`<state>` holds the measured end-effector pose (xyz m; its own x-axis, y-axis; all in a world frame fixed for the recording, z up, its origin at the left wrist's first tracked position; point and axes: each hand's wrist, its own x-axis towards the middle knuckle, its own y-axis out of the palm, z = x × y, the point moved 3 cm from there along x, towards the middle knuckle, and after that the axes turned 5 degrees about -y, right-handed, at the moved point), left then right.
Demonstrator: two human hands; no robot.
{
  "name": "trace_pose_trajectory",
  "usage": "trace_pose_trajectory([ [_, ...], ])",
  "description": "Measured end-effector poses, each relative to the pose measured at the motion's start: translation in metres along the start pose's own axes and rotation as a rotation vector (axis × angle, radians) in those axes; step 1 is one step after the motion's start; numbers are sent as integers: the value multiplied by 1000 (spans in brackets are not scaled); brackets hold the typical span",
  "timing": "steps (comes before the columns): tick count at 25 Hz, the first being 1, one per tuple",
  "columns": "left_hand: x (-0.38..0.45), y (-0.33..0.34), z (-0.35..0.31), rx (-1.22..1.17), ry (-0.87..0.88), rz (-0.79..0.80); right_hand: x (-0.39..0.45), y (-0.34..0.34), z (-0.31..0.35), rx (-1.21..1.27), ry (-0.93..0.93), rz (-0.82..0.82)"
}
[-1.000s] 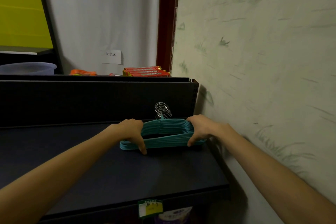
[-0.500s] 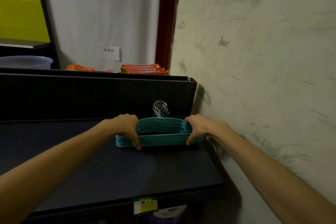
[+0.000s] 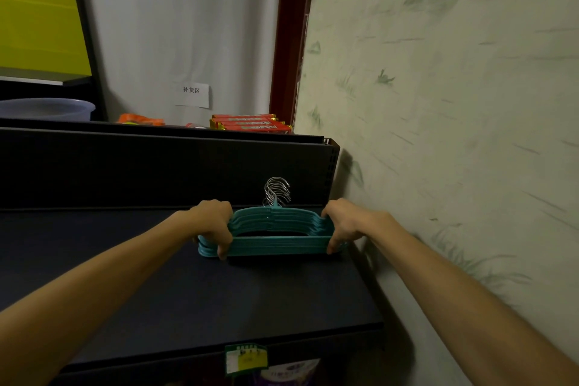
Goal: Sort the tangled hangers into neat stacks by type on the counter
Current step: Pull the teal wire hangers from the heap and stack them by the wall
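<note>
Head view is showing a stack of teal hangers (image 3: 275,236) lying flat on the dark surface (image 3: 219,298), a little below the middle of the frame and near its right edge by the wall. Their silver hooks (image 3: 276,194) are bunching together and pointing up toward the dark back panel (image 3: 156,166) behind them.

The left hand (image 3: 214,224) is gripping the left end of the stack, fingers curling down over the shoulders with a fingertip reaching the bottom bar. The right hand (image 3: 343,222) is gripping the right end in the same way, thumb pressing against the lower edge. Both forearms are stretching in from the bottom corners of the frame.

Along the upper ledge, above the back panel, red packets (image 3: 250,123) are sitting near the centre, an orange packet (image 3: 141,119) is lying to their left, and a pale plastic tub (image 3: 47,108) is standing at the far left. A white paper label (image 3: 191,95) is hanging on the grey wall above them. A green and white price tag (image 3: 246,359) is clipping onto the front edge of the surface at the bottom of the frame.
</note>
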<state>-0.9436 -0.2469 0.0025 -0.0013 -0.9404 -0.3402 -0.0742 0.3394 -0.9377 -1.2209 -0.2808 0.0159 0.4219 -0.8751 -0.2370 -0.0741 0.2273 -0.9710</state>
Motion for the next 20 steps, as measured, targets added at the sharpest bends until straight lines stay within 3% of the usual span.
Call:
trace_pose_trajectory([
  [7,0,3,1,15,14,33,6,9,2,39,19,63],
  [20,6,6,3,62,39,-60,16,16,-5,67,30,94],
])
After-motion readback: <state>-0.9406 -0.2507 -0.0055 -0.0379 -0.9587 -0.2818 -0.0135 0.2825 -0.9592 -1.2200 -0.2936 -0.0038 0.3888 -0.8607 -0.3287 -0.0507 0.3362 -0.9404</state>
